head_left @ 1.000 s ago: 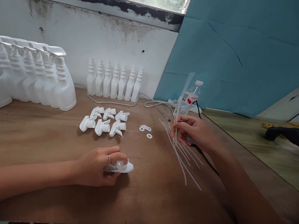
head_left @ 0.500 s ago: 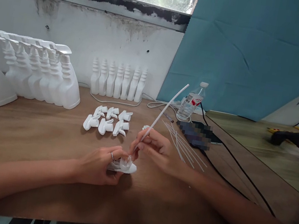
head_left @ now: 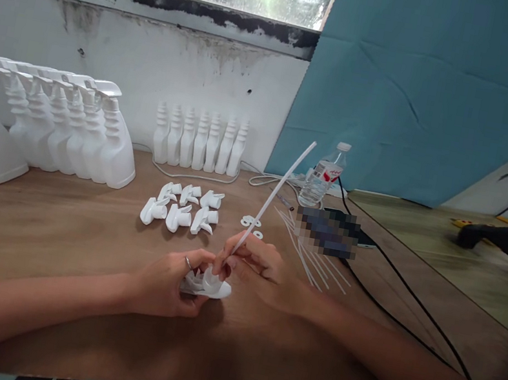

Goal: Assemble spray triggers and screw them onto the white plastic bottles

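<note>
The left hand (head_left: 166,282) pinches one white spray head (head_left: 222,290) against the table (head_left: 63,326), collar upward; the right hand (head_left: 263,277) grips one tube (head_left: 276,187) slantwise over that collar, its lower end hidden by fingers, so whether it is seated cannot be told. Beyond lie six loose heads (head_left: 179,219), none showing a tube, so seemingly not yet fitted; one washer (head_left: 258,235) beside an overlapping, uncountable cluster; several crossed spare tubes (head_left: 316,283); seven small bottles (head_left: 199,149) along the wall.
</note>
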`<control>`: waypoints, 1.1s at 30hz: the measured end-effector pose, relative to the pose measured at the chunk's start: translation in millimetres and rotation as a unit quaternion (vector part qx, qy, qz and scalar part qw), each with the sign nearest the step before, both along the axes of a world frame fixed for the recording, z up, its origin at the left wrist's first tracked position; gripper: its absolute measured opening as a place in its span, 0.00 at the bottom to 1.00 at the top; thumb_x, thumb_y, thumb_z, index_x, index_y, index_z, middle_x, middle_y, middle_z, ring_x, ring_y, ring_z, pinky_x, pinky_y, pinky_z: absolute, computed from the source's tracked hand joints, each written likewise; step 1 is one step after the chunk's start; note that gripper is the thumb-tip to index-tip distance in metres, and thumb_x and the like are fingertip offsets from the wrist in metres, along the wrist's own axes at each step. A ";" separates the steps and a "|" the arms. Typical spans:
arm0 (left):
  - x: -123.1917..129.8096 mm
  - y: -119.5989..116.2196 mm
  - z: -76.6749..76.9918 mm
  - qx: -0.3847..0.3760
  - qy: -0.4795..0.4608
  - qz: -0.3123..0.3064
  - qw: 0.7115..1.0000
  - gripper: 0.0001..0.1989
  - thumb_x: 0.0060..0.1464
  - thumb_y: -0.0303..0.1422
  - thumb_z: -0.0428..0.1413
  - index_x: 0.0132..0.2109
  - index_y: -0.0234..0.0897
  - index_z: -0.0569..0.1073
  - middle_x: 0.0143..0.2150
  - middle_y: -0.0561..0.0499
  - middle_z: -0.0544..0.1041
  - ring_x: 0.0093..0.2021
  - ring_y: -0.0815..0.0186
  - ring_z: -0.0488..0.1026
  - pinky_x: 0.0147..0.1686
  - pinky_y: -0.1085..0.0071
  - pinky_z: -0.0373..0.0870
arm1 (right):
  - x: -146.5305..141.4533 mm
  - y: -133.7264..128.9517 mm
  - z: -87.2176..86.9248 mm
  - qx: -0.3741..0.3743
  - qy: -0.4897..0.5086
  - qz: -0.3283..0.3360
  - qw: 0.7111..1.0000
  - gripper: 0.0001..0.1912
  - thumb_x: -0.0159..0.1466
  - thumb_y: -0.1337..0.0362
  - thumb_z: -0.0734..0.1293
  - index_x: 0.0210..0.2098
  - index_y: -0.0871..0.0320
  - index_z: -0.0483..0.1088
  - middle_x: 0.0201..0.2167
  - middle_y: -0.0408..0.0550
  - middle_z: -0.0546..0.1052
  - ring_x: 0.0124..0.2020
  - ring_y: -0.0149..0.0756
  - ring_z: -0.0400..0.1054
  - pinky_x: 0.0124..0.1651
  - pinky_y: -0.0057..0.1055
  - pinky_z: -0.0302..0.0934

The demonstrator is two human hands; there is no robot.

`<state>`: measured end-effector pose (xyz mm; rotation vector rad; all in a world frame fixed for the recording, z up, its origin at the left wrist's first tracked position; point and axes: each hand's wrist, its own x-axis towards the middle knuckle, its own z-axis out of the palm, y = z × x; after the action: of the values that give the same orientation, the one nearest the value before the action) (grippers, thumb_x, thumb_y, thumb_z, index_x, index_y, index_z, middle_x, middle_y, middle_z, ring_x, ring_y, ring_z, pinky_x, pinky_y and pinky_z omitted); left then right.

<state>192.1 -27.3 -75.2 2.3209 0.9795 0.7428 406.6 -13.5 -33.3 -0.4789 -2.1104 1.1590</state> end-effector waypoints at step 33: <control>1.2 0.9 -1.7 -0.055 -0.053 -0.018 0.997 0.16 0.40 0.28 0.59 0.39 0.36 0.65 0.32 0.56 0.69 0.29 0.72 0.64 0.29 0.76 0.63 | -13.2 -6.2 -16.2 0.033 -0.103 -0.129 0.986 0.11 0.63 0.65 0.62 0.25 0.59 0.58 0.23 0.40 0.64 0.25 0.27 0.57 0.27 0.25 0.52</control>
<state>193.3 -26.4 -77.0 2.1756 0.9077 0.7690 393.4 -19.7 -49.5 -0.8463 -2.1735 0.9213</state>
